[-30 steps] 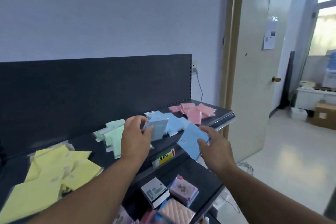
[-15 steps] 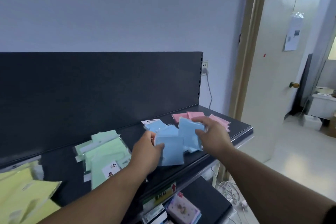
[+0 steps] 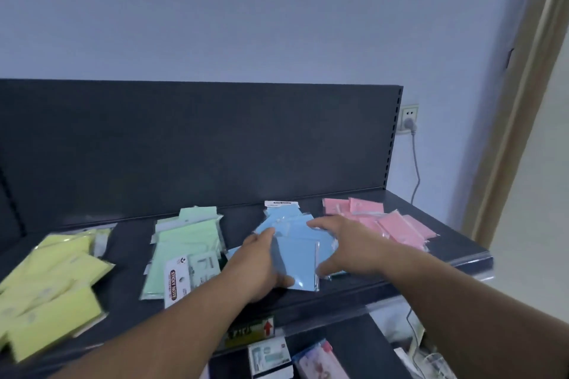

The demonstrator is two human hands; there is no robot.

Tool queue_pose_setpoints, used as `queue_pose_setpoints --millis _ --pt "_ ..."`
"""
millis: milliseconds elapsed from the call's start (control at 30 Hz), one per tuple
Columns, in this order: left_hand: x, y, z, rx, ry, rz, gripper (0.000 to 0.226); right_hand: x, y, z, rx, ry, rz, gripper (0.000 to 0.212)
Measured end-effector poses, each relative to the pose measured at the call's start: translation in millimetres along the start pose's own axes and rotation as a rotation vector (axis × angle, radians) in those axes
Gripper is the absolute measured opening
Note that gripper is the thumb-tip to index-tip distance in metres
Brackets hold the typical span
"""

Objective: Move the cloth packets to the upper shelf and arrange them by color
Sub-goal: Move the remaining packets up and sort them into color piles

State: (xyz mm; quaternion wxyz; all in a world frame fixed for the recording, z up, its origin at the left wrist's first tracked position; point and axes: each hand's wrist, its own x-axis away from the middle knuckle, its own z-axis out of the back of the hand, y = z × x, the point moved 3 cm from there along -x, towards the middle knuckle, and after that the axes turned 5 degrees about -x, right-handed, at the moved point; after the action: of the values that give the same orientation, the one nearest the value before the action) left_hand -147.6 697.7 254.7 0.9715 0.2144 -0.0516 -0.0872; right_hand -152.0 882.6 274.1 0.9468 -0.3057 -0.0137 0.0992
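Mid-frame, left hand [image 3: 261,261] pinched the front blue packet [image 3: 298,261], right hand [image 3: 351,246] lay spread-fingered on the blue pile [image 3: 278,218]; I'd reckon squaring edges clear of the pink packets [image 3: 397,228] was best.

**What's sitting on your upper shelf**

Your dark upper shelf [image 3: 443,240] has four loose piles lying flat in a row. From your left: yellow packets [image 3: 46,286], green packets [image 3: 184,249], blue packets [image 3: 295,258], then pink packets [image 3: 391,224] out by the right end. Each pile's fanned and overlapping, not squared up. Down below, your lower shelf [image 3: 348,338] carries a few small boxes [image 3: 271,357].
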Motion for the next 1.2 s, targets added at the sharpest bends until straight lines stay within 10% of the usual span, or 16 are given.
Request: queue_pose_setpoints --millis 400,1200 --pt "6 5 -15 -0.002 0.04 0.191 0.102 -9 15 -18 0.144 -0.078 0.15 0.077" --pt "33 22 -18 -0.034 0.352 0.036 0.082 29 19 -10 0.093 0.057 0.192 0.068"
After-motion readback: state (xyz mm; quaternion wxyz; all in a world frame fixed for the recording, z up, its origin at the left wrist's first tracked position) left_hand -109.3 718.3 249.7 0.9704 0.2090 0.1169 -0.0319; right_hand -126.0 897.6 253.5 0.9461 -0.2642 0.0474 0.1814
